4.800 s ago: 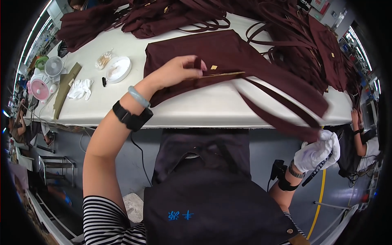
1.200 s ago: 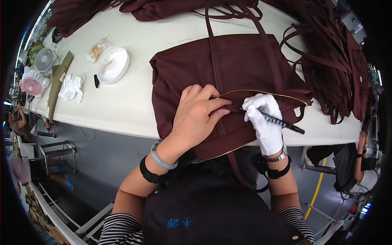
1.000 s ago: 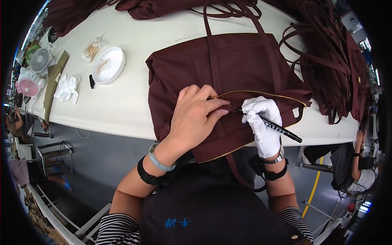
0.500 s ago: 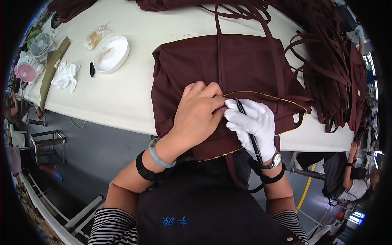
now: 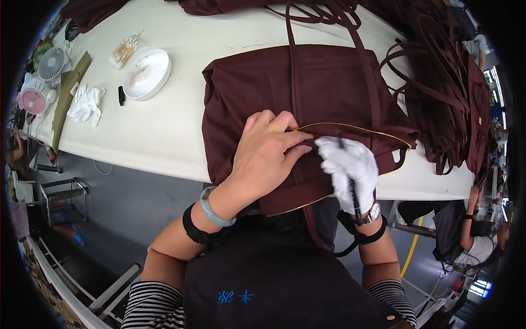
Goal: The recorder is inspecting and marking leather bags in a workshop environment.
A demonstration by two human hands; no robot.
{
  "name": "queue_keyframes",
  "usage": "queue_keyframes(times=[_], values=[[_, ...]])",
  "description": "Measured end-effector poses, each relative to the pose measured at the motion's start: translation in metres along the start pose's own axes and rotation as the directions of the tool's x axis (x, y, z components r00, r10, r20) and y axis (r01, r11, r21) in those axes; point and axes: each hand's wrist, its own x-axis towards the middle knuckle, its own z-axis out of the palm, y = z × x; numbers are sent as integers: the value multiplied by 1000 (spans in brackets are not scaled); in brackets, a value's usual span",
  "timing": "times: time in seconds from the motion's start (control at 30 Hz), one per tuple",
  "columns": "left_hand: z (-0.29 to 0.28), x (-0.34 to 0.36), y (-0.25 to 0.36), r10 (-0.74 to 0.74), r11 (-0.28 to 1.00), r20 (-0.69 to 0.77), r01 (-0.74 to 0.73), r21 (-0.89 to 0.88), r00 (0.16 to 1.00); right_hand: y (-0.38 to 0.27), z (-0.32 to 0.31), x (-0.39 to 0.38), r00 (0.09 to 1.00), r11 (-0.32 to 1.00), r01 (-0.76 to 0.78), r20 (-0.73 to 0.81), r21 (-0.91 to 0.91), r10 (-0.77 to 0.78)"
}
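A dark maroon fabric bag [image 5: 331, 77] with long straps lies before me, its gold-toothed zipper [image 5: 361, 128] parted along the near side. Bare and resting on the bag, my left hand [image 5: 266, 151] pinches the fabric at the opening between thumb and forefinger. In a white glove, my right hand [image 5: 353, 167] is just right of those fingertips, closed round a slim black pen [image 5: 354, 193] that slants down past the wrist. Motion blurs the gloved fingers and the pen's upper end. What lies deep inside the opening is hidden.
On the left of the white table [image 5: 164, 131] are a round white dish [image 5: 148, 74], a bag of cotton swabs [image 5: 126, 49], a black cap [image 5: 121, 96], a white glove [image 5: 86, 104] and small fans [image 5: 52, 64]. Maroon bags [image 5: 446, 93] pile up at right. Another person [image 5: 474, 236] sits beyond.
My right hand has moved a little right, away from my left fingertips, with the pen still in it. The left hand keeps its hold on the bag.
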Motion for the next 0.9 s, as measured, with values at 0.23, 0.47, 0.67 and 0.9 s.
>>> queue_keyframes(times=[0.23,0.47,0.67,0.9], values=[[1,0,1,-4,1000,4,4,-8,1000,-6,4,8,992,971,125,38,-205,-120],[1,-4,1,1,1000,-5,-1,-5,1000,-4,7,0,994,982,105,58,-156,-97],[0,-2,-1,17,1000,-7,-17,11,1000,-5,6,8,992,977,126,41,-173,-120],[2,3,-2,37,999,-28,-37,21,999,2,1,-3,970,997,-66,-233,36,72]])
